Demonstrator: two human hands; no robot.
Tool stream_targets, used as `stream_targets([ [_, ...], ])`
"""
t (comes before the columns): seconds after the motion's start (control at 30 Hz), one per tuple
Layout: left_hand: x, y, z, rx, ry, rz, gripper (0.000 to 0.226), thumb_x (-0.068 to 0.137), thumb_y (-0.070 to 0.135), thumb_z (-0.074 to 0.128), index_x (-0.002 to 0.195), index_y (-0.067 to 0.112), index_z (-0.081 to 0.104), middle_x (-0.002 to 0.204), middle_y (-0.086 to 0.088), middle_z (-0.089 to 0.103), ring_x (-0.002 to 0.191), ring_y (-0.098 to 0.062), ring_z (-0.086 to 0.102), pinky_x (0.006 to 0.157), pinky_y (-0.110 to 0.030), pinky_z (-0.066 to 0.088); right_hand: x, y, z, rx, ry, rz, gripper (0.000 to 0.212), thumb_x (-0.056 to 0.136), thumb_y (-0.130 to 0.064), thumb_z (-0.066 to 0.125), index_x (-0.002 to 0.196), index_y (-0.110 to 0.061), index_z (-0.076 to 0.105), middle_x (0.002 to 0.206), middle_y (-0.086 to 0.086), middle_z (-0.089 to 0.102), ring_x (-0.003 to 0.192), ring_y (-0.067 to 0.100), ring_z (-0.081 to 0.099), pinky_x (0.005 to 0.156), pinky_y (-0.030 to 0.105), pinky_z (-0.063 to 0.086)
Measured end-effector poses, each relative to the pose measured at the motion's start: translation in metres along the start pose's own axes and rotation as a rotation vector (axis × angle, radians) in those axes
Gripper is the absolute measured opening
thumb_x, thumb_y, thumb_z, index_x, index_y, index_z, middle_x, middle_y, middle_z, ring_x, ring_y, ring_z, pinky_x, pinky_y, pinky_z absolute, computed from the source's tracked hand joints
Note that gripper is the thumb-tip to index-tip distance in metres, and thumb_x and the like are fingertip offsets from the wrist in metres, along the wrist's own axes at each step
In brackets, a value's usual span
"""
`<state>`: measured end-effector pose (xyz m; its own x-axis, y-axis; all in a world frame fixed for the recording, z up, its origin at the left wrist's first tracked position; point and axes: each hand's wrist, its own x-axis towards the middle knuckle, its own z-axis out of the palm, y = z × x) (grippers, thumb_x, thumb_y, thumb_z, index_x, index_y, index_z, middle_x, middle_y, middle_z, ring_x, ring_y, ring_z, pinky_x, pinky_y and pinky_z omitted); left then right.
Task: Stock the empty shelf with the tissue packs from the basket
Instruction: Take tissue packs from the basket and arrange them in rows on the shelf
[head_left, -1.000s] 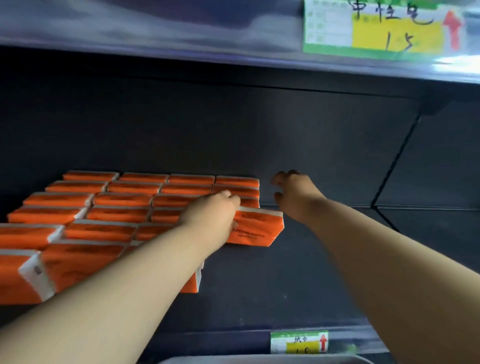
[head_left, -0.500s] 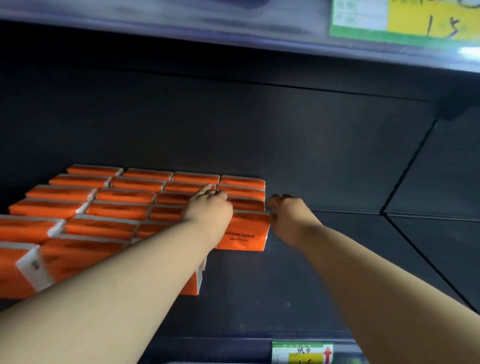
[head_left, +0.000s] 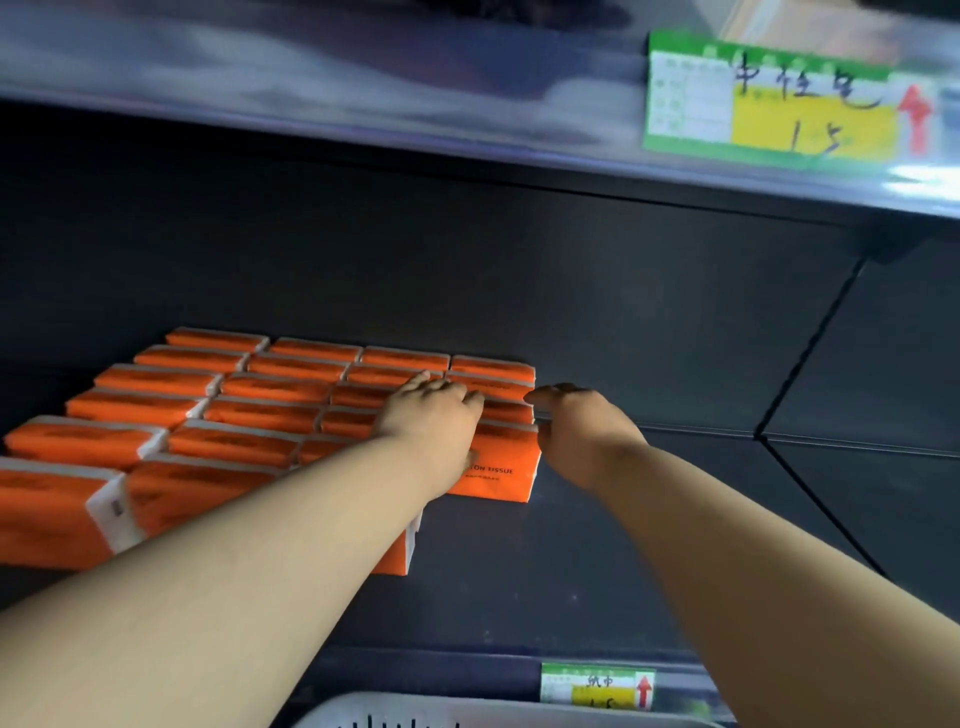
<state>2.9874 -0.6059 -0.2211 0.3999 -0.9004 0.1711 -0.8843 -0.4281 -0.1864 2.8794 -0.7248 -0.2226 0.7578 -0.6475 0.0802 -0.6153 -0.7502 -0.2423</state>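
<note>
Observe the dark shelf (head_left: 623, 545). Orange tissue packs (head_left: 260, 410) lie flat on its left portion, in four columns running front to back, with neighbouring packs touching. In the rightmost column, the nearest pack (head_left: 501, 467) reads "TISSUE". You find a price label (head_left: 597, 686) on the shelf's front edge.

Both my arms reach forward. My left hand (head_left: 431, 413) lies palm down, fingers straight; my right hand (head_left: 584, 434) hangs just beside it, its fingers hidden.
</note>
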Motion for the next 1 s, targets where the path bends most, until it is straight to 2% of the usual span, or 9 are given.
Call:
stream_targets([
  [0.17,-0.029,0.003,-0.018,0.000,0.006,0.032,0.062,0.089,0.048,0.050,0.141,0.021,0.032,0.145,0.001,0.037,0.136,-0.020,0.032,0.115,-0.033,0.014,-0.027,-0.013,-0.019,-0.058,-0.044,-0.050,0.055,0.089,-0.012,0.042,0.137,-0.038,0.041,0.138,-0.008,0.047,0.116,0.021,0.053,0.084,0.027,0.046],
  [0.37,-0.082,0.012,-0.043,-0.050,0.012,0.044,0.061,0.089,0.047,0.050,0.141,0.022,0.033,0.143,0.001,0.039,0.135,-0.021,0.033,0.112,-0.033,0.020,-0.084,-0.026,-0.042,-0.144,-0.108,-0.053,0.051,0.091,-0.020,0.045,0.137,-0.039,0.040,0.141,-0.011,0.044,0.121,0.019,0.050,0.093,0.031,0.047],
  [0.5,-0.126,0.027,-0.053,-0.142,0.039,0.065,0.055,0.089,0.045,0.050,0.139,0.025,0.037,0.143,0.003,0.040,0.132,-0.020,0.035,0.107,-0.031,0.028,-0.131,-0.030,-0.047,-0.215,-0.176,-0.085,0.047,0.093,-0.035,0.047,0.139,-0.038,0.037,0.145,-0.008,0.038,0.128,0.020,0.044,0.098,0.034,0.044],
  [0.6,-0.150,0.038,-0.054,-0.192,0.027,0.090,0.057,0.089,0.044,0.050,0.141,0.024,0.035,0.145,0.003,0.038,0.134,-0.019,0.032,0.108,-0.030,0.025,-0.159,-0.026,-0.039,-0.264,-0.219,-0.094,0.046,0.091,-0.043,0.048,0.136,-0.036,0.041,0.143,-0.006,0.041,0.127,0.020,0.045,0.098,0.038,0.045],
  [0.7,-0.182,0.049,-0.052,-0.226,0.009,0.110,0.060,0.090,0.043,0.050,0.144,0.023,0.031,0.147,0.002,0.035,0.137,-0.018,0.028,0.110,-0.029,0.022,-0.194,-0.021,-0.028,-0.255,-0.268,-0.077,0.053,0.090,-0.047,0.049,0.140,-0.037,0.036,0.148,-0.008,0.036,0.132,0.017,0.040,0.102,0.036,0.042],
  [1.0,-0.256,0.069,-0.018,-0.308,-0.117,0.108,0.060,0.093,0.037,0.045,0.147,0.023,0.023,0.151,0.004,0.029,0.141,-0.016,0.020,0.115,-0.031,0.010,-0.272,-0.011,0.025,-0.152,-0.406,-0.037,0.059,0.088,-0.049,0.051,0.142,-0.036,0.032,0.150,-0.007,0.032,0.133,0.018,0.040,0.106,0.035,0.038],
])
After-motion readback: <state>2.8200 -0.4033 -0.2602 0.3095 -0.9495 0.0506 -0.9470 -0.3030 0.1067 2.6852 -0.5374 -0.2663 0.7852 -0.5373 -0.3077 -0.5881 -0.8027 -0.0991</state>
